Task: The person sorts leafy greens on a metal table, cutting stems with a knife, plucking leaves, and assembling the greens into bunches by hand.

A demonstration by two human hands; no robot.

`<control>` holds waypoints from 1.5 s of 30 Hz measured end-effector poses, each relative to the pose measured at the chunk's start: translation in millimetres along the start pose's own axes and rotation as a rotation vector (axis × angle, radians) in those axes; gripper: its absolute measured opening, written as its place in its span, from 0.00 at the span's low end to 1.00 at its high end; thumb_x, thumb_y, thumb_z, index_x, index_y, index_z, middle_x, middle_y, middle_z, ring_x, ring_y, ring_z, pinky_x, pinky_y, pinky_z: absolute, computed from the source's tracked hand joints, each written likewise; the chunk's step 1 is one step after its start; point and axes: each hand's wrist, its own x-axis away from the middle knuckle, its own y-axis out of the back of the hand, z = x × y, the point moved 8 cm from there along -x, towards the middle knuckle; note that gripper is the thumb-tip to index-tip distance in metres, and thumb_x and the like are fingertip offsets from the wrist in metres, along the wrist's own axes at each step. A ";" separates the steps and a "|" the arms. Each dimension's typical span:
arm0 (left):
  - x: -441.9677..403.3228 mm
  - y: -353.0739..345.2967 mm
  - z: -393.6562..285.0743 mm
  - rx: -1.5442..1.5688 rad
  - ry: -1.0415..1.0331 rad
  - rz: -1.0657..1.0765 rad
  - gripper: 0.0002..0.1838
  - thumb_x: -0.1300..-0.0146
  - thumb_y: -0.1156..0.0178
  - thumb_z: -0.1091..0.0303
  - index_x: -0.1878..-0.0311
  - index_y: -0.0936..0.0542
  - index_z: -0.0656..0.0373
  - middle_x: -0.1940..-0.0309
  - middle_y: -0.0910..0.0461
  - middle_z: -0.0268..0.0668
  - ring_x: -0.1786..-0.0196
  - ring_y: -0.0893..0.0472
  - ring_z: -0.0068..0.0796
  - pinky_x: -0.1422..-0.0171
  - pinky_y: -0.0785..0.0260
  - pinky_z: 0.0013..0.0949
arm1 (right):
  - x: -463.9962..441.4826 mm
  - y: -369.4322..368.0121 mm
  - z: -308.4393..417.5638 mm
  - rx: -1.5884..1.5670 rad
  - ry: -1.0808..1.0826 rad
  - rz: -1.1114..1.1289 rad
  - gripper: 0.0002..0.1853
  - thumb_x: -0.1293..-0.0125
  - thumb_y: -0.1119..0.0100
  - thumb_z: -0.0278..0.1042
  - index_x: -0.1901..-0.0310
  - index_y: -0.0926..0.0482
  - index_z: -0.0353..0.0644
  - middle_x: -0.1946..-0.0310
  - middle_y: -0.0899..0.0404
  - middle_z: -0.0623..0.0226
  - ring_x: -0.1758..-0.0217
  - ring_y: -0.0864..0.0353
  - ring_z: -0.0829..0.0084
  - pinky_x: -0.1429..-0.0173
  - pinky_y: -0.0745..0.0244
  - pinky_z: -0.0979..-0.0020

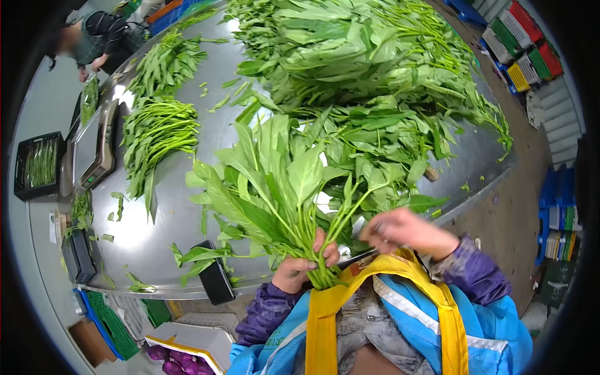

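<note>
My left hand [306, 265] is wrapped round the lower stems of a bunch of water spinach [281, 194]. The leaves fan upward over the metal table's near edge. To the right of that bunch is my right hand [406, 231], its fingers bent and smeared by motion, so whether it holds anything is unclear. Just beyond both hands lie loose water spinach stems [381, 137]. A large heap of the same greens [350, 56] rises behind them.
Two sorted piles, one of leafy stems [159, 128], lie left on the metal table [169, 244]. A scale [97, 147] and a black crate [39, 165] stand farther left. A phone [216, 281] rests at the near edge. Another person [106, 34] stands far left. Stacked crates [525, 50] are at right.
</note>
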 end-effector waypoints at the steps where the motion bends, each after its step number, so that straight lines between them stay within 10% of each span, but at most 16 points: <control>1: -2.0 -5.5 -2.8 -0.113 0.014 0.007 0.20 0.65 0.35 0.64 0.73 0.39 0.47 0.75 0.38 0.27 0.73 0.36 0.24 0.65 0.48 0.29 | -10.8 -22.3 -4.5 0.030 -0.058 0.067 0.21 0.38 0.46 0.37 0.46 0.32 0.35 0.63 0.23 0.66 0.66 0.24 0.80 0.68 0.29 0.79; 8: -1.0 19.7 -27.4 -0.584 -0.090 -0.251 0.25 0.55 0.36 0.79 0.50 0.28 0.61 0.59 0.24 0.36 0.56 0.24 0.26 0.49 0.31 0.31 | -47.5 -54.0 41.1 0.475 0.372 -0.221 0.41 0.55 0.30 0.47 0.44 0.39 0.32 0.59 0.25 0.55 0.54 0.25 0.58 0.48 0.31 0.64; 13: 2.3 56.6 30.4 0.027 0.204 -0.417 0.21 0.40 0.47 0.72 0.44 0.33 0.67 0.50 0.26 0.44 0.49 0.24 0.37 0.41 0.34 0.37 | -85.4 -32.4 -70.7 -0.453 -0.230 -0.210 0.20 0.38 0.47 0.38 0.49 0.33 0.32 0.59 0.24 0.61 0.59 0.24 0.71 0.54 0.29 0.71; 18: 14.2 59.9 26.9 -0.012 0.122 -0.458 0.20 0.38 0.49 0.69 0.43 0.34 0.66 0.48 0.28 0.43 0.47 0.26 0.36 0.41 0.34 0.40 | -93.0 -29.5 -94.4 -0.693 -0.180 -0.197 0.14 0.35 0.51 0.34 0.53 0.28 0.33 0.60 0.23 0.63 0.59 0.26 0.73 0.50 0.33 0.71; 22: 14.7 43.9 13.0 0.010 0.058 -0.590 0.19 0.41 0.43 0.71 0.47 0.31 0.63 0.54 0.24 0.38 0.54 0.23 0.29 0.51 0.28 0.33 | -88.0 -33.2 -80.5 -0.542 -0.133 -0.229 0.18 0.39 0.47 0.32 0.50 0.30 0.31 0.58 0.23 0.60 0.56 0.25 0.70 0.48 0.32 0.69; 25: 15.3 38.9 1.4 -0.133 -0.051 -0.662 0.19 0.43 0.40 0.73 0.48 0.30 0.63 0.55 0.24 0.36 0.55 0.23 0.26 0.53 0.28 0.31 | -77.8 -29.7 -42.4 0.351 0.260 -0.425 0.28 0.48 0.39 0.30 0.45 0.36 0.32 0.58 0.23 0.55 0.55 0.25 0.66 0.48 0.31 0.68; 27: 15.1 29.4 -11.8 -0.525 -0.060 -0.639 0.21 0.45 0.39 0.76 0.48 0.31 0.64 0.54 0.25 0.35 0.55 0.24 0.24 0.53 0.29 0.30 | -58.9 -42.2 -4.5 0.332 0.356 -0.430 0.27 0.45 0.42 0.27 0.43 0.37 0.33 0.56 0.24 0.57 0.53 0.26 0.68 0.47 0.32 0.68; 31: 24.4 25.0 -16.6 -0.182 -0.286 -0.594 0.18 0.40 0.46 0.74 0.46 0.32 0.65 0.52 0.25 0.42 0.55 0.22 0.32 0.48 0.29 0.36 | -41.6 -43.4 32.0 0.033 0.448 -0.312 0.25 0.42 0.45 0.24 0.42 0.38 0.33 0.52 0.26 0.60 0.52 0.27 0.70 0.46 0.32 0.70; 34: 20.3 55.5 9.1 0.071 -0.145 -0.618 0.18 0.35 0.52 0.65 0.46 0.32 0.64 0.51 0.25 0.42 0.53 0.23 0.36 0.47 0.30 0.36 | -73.8 -33.8 -47.2 -0.717 0.052 -0.262 0.17 0.37 0.50 0.25 0.47 0.35 0.33 0.54 0.26 0.61 0.53 0.26 0.72 0.48 0.30 0.70; 41: 20.1 59.3 20.4 0.211 -0.033 -0.512 0.19 0.35 0.51 0.54 0.47 0.30 0.57 0.55 0.23 0.36 0.57 0.22 0.32 0.53 0.28 0.35 | -63.8 -37.8 -58.6 -0.579 -0.197 -0.288 0.14 0.35 0.51 0.32 0.49 0.32 0.39 0.57 0.25 0.68 0.60 0.25 0.77 0.61 0.29 0.77; 45: 18.1 49.1 14.5 0.173 -0.017 -0.606 0.20 0.37 0.46 0.59 0.45 0.32 0.58 0.54 0.24 0.34 0.53 0.23 0.31 0.48 0.29 0.40 | -74.0 -33.6 -65.1 -0.382 -0.014 -0.309 0.18 0.33 0.53 0.31 0.44 0.36 0.33 0.55 0.25 0.61 0.53 0.25 0.70 0.49 0.30 0.71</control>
